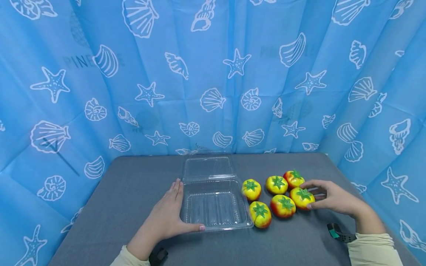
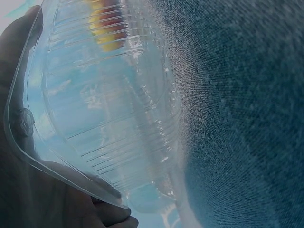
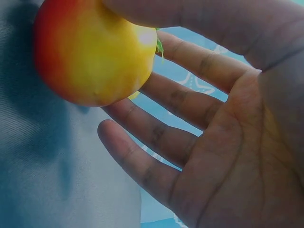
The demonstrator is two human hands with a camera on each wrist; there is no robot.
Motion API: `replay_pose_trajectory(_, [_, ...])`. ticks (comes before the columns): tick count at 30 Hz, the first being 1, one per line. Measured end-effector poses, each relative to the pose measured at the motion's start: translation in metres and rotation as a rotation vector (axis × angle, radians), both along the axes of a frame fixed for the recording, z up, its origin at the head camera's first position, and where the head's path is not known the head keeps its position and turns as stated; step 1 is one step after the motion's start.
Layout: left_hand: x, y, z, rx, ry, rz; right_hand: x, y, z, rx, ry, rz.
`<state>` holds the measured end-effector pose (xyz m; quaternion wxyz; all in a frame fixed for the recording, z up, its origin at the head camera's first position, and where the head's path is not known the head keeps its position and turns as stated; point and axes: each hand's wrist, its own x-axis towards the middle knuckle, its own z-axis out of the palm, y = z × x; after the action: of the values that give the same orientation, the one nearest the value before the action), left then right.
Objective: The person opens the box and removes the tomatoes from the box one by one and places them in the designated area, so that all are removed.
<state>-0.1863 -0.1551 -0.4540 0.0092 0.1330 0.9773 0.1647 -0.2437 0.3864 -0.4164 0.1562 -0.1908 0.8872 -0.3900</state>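
A clear plastic clamshell box (image 1: 216, 226) lies with its lid (image 1: 209, 168) folded back. My left hand (image 1: 166, 216) rests along its left side, fingers straight, thumb stretched along the front edge; the left wrist view shows that hand (image 2: 47, 190) against the box's rim (image 2: 16, 142). With thumb and fingers on opposite sides, my right hand (image 1: 336, 199) pinches the rightmost yellow-red tomato (image 1: 301, 199). In the right wrist view, the thumb lies over this tomato (image 3: 95, 57) and some fingertips are hidden behind it.
Several more tomatoes (image 1: 283, 207) sit between the box and my right hand, the nearest (image 1: 260, 214) close beside the box's right edge. All stand on a grey cloth-covered table (image 1: 126, 192). A blue curtain with shells (image 1: 213, 99) hangs behind it.
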Motion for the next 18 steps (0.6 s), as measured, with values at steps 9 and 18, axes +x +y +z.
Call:
replay_pose_trajectory(9, [-0.0007, 0.0002, -0.0013, 0.002, 0.005, 0.001, -0.0012, -0.0008, -0.0023, -0.004, -0.024, -0.006])
replay_pose_trajectory(18, [-0.0015, 0.0004, -0.0017, 0.012, -0.004, 0.003, -0.0007, -0.0013, -0.0029, -0.002, -0.051, -0.009])
